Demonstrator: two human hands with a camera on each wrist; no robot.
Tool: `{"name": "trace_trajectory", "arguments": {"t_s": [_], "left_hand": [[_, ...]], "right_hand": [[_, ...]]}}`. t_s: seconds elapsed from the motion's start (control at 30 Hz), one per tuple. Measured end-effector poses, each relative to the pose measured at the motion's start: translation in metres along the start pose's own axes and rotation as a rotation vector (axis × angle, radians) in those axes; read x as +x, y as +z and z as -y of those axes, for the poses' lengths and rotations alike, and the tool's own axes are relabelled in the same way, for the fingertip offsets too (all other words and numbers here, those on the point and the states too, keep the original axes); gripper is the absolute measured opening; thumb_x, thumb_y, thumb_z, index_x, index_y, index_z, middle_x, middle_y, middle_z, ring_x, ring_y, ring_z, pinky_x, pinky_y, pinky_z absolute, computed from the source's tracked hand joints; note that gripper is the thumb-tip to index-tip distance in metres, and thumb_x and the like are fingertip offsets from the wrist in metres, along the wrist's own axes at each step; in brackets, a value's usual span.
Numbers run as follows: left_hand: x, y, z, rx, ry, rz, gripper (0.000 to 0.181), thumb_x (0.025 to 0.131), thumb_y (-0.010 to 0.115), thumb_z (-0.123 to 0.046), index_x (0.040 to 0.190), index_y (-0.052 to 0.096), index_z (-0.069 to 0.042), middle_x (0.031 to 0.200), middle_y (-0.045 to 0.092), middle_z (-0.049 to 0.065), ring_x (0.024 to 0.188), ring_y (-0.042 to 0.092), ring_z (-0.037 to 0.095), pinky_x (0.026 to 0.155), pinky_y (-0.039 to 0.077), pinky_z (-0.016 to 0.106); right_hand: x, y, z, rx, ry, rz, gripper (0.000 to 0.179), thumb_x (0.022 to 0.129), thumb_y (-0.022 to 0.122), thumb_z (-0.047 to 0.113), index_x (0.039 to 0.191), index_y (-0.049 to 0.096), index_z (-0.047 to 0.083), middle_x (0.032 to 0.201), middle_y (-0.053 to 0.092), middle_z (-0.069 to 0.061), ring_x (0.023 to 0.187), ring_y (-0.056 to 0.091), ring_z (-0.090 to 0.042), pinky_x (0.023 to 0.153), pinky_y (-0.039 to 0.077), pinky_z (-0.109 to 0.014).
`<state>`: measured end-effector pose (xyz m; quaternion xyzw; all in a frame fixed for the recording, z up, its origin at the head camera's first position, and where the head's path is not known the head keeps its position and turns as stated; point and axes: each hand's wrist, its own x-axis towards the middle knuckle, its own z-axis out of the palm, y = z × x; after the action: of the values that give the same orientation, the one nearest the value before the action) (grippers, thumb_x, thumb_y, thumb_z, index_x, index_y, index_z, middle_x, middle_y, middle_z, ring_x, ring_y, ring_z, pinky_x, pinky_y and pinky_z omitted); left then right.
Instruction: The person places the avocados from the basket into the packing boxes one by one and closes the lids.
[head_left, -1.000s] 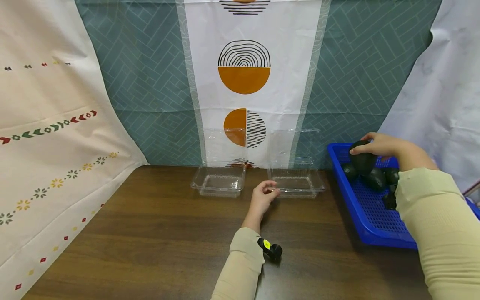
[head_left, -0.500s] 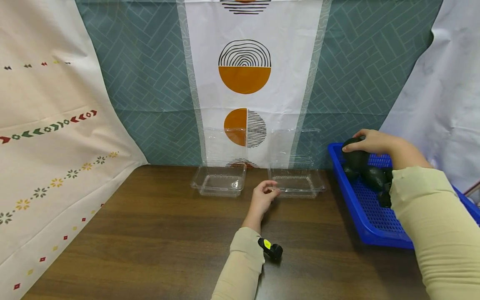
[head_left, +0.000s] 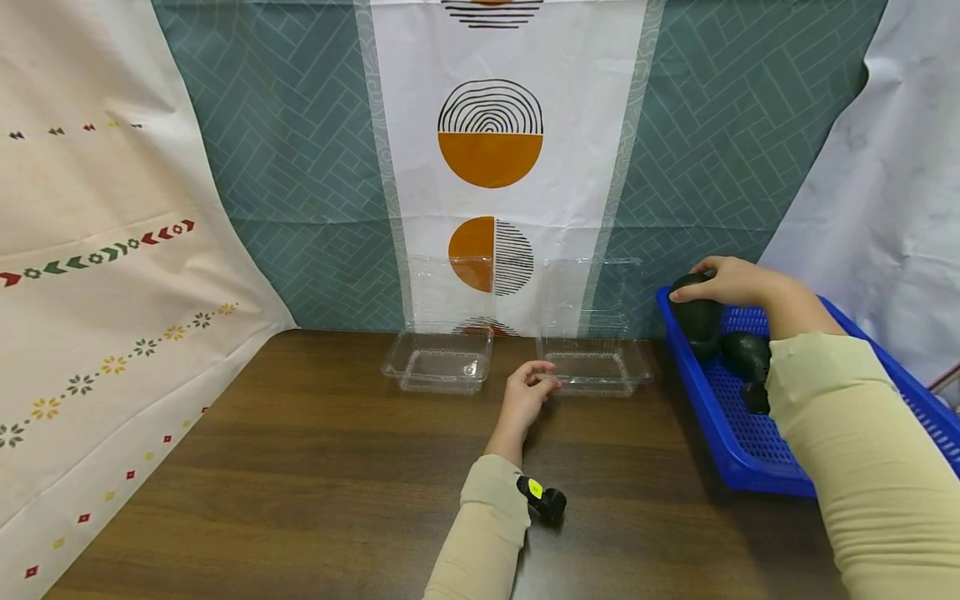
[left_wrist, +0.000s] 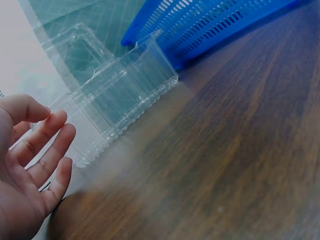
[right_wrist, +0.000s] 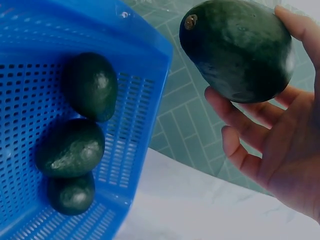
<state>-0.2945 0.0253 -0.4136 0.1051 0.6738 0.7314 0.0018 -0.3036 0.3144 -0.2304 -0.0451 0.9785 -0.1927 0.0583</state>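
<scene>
My right hand (head_left: 731,282) grips a dark green avocado (right_wrist: 237,50), thumb on one side and fingers on the other, above the far left corner of the blue basket (head_left: 712,429). Three more avocados lie inside; one avocado (right_wrist: 90,86) is nearest the basket's end wall in the right wrist view. At the front left corner of the right-hand clear plastic container (head_left: 592,385), my left hand (head_left: 525,396) pinches the rim between thumb and forefinger, its other fingers loosely bent. That container's hinged lid (head_left: 592,287) stands raised at the back.
A second clear plastic container (head_left: 442,383) with its lid raised sits to the left on the brown wooden table (head_left: 315,467). Patterned cloths (head_left: 300,167) hang behind and at both sides. The basket's left wall (head_left: 701,392) rises between the avocados and the containers.
My right hand has carried the avocado leftward, from over the other avocados to the basket's far left corner. My left hand and both containers have stayed in place.
</scene>
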Motion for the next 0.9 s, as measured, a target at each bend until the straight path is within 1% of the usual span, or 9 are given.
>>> {"name": "trace_trajectory", "arguments": {"t_s": [0.17, 0.4, 0.57, 0.67, 0.8, 0.9], "left_hand": [[0.0, 0.0, 0.0, -0.004, -0.024, -0.007, 0.025, 0.084, 0.054, 0.005, 0.108, 0.058, 0.01, 0.084, 0.068, 0.019, 0.082, 0.066, 0.029, 0.063, 0.045, 0.027], [0.001, 0.001, 0.0, -0.005, -0.035, -0.026, 0.023, 0.084, 0.052, 0.003, 0.105, 0.06, 0.007, 0.083, 0.068, 0.019, 0.081, 0.066, 0.027, 0.066, 0.047, 0.031], [-0.001, 0.002, -0.004, -0.002, -0.038, -0.03, 0.022, 0.086, 0.051, 0.002, 0.105, 0.059, 0.009, 0.086, 0.067, 0.023, 0.086, 0.065, 0.033, 0.069, 0.048, 0.035], [-0.001, 0.002, -0.005, 0.003, -0.04, -0.029, 0.023, 0.087, 0.05, 0.002, 0.107, 0.058, 0.009, 0.087, 0.066, 0.024, 0.087, 0.064, 0.035, 0.07, 0.048, 0.036], [0.001, 0.002, -0.001, 0.006, -0.035, -0.033, 0.023, 0.086, 0.049, 0.003, 0.106, 0.058, 0.009, 0.085, 0.067, 0.023, 0.085, 0.064, 0.033, 0.068, 0.048, 0.034], [0.008, 0.002, 0.01, -0.01, -0.038, -0.034, 0.023, 0.086, 0.049, 0.003, 0.105, 0.059, 0.008, 0.085, 0.067, 0.022, 0.085, 0.065, 0.032, 0.067, 0.047, 0.033]], "right_hand": [[0.002, 0.002, 0.004, -0.001, -0.002, -0.003, 0.084, 0.083, 0.059, 0.054, 0.131, 0.034, -0.01, 0.131, 0.03, -0.039, 0.117, 0.031, -0.052, 0.093, 0.028, -0.063], [0.005, 0.006, 0.009, 0.014, -0.006, -0.006, 0.083, 0.084, 0.06, 0.052, 0.131, 0.033, -0.011, 0.131, 0.029, -0.039, 0.117, 0.03, -0.053, 0.093, 0.028, -0.064], [0.007, 0.008, 0.012, 0.019, -0.009, -0.009, 0.082, 0.084, 0.06, 0.051, 0.131, 0.033, -0.011, 0.131, 0.029, -0.039, 0.118, 0.03, -0.053, 0.093, 0.029, -0.063], [0.008, 0.009, 0.014, 0.025, -0.012, -0.011, 0.082, 0.084, 0.06, 0.051, 0.131, 0.033, -0.011, 0.132, 0.029, -0.039, 0.118, 0.03, -0.053, 0.093, 0.029, -0.063], [0.01, 0.012, 0.018, 0.035, -0.018, -0.015, 0.082, 0.084, 0.06, 0.05, 0.132, 0.032, -0.011, 0.132, 0.029, -0.039, 0.118, 0.031, -0.053, 0.093, 0.029, -0.063], [0.011, 0.014, 0.021, 0.045, -0.019, -0.012, 0.081, 0.085, 0.06, 0.048, 0.132, 0.032, -0.011, 0.131, 0.029, -0.038, 0.117, 0.032, -0.053, 0.092, 0.03, -0.063]]}}
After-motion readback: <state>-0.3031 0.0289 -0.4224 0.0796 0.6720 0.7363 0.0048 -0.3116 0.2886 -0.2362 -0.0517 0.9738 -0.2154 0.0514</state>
